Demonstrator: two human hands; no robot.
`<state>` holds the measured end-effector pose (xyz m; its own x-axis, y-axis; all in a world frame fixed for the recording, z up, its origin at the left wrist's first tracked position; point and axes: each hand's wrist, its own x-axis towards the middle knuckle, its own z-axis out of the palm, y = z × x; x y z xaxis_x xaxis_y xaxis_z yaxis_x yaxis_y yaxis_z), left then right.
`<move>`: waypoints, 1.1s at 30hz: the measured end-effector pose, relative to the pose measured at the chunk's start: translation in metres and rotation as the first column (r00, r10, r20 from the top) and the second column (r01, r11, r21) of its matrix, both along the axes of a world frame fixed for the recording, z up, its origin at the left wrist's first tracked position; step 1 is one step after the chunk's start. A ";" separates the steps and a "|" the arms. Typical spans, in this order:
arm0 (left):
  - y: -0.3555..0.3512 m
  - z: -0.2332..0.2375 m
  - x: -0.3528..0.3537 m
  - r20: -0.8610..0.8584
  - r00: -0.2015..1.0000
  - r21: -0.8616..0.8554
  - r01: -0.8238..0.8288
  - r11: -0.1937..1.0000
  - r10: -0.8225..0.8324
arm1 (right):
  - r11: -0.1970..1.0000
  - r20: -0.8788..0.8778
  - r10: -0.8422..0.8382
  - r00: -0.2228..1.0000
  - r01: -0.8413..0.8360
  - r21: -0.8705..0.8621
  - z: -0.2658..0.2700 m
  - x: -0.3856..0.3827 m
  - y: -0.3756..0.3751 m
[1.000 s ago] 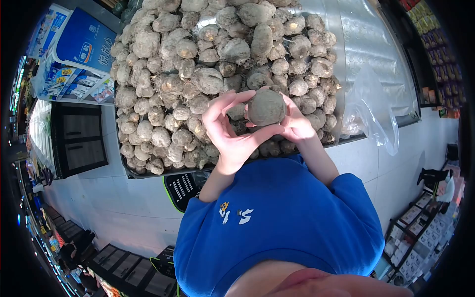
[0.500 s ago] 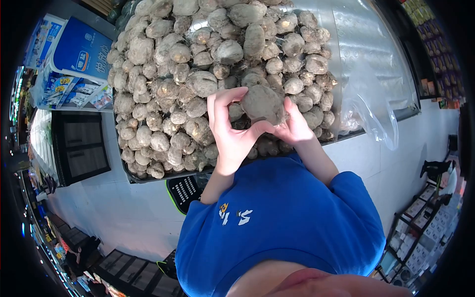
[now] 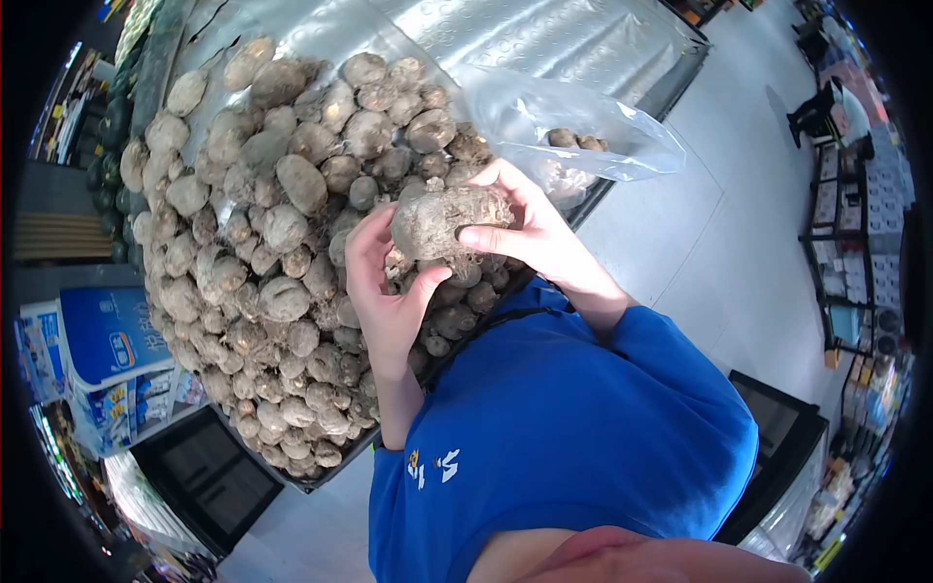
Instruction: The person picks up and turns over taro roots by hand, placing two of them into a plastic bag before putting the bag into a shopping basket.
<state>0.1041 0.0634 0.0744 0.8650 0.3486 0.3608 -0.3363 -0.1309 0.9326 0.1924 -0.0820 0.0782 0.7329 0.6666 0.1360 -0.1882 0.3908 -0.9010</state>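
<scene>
A large, hairy brown taro (image 3: 442, 222) is held up in front of me, over the heap. My right hand (image 3: 535, 233) grips its right end, thumb lying across the near side and fingers behind. My left hand (image 3: 381, 287) curves round the left end, its fingertips against the taro and its thumb close under the lower edge. Beneath and beyond both hands spreads a big pile of soil-covered taros (image 3: 285, 299) of mixed sizes. To the right of my right hand lies a clear plastic bag (image 3: 622, 136), with a few small taros (image 3: 573, 139) showing through it.
A silvery embossed sheet (image 3: 544, 49) covers the stand behind the pile. At the left is a blue display box (image 3: 112, 335) holding packets, with dark green round produce (image 3: 107, 194) farther up. Shelving (image 3: 846, 253) and a person (image 3: 836, 112) are at the far right, across the pale floor (image 3: 671, 233).
The view has swung to the right. The taro has turned from its round face to its long, hairy side. My left thumb has come away from it; my right thumb now lies across it.
</scene>
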 end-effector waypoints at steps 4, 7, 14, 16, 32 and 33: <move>-0.011 0.022 0.050 0.100 0.987 0.234 0.096 0.967 -0.123 | 0.934 0.379 -0.244 0.892 0.321 -0.155 0.028 0.019 -0.035; -0.020 0.048 0.084 0.059 0.983 0.509 0.119 0.852 -0.173 | 0.828 0.619 -0.347 0.704 0.540 -0.152 0.039 0.036 -0.050; -0.042 0.056 0.125 -0.041 0.951 0.650 0.258 0.715 -0.306 | 0.679 0.754 -0.361 0.549 0.709 -0.191 0.039 0.053 -0.078; -0.043 0.053 0.132 -0.091 0.937 0.634 0.316 0.706 -0.338 | 0.716 0.673 -0.402 0.622 0.671 -0.192 0.036 0.058 -0.083; -0.062 -0.025 0.223 -0.534 0.823 0.804 0.565 0.186 -0.192 | 0.520 0.607 -0.148 0.781 0.584 -0.624 -0.058 0.132 -0.098; -0.063 -0.033 0.224 -0.536 0.822 0.803 0.567 0.187 -0.192 | 0.498 0.577 -0.126 0.807 0.555 -0.666 -0.065 0.134 -0.098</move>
<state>0.3283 0.0001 0.0414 0.8892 -0.4488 -0.0892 -0.4012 -0.8584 0.3198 0.3269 -0.1801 0.0136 0.9333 0.3566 0.0430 0.2485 -0.5546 -0.7942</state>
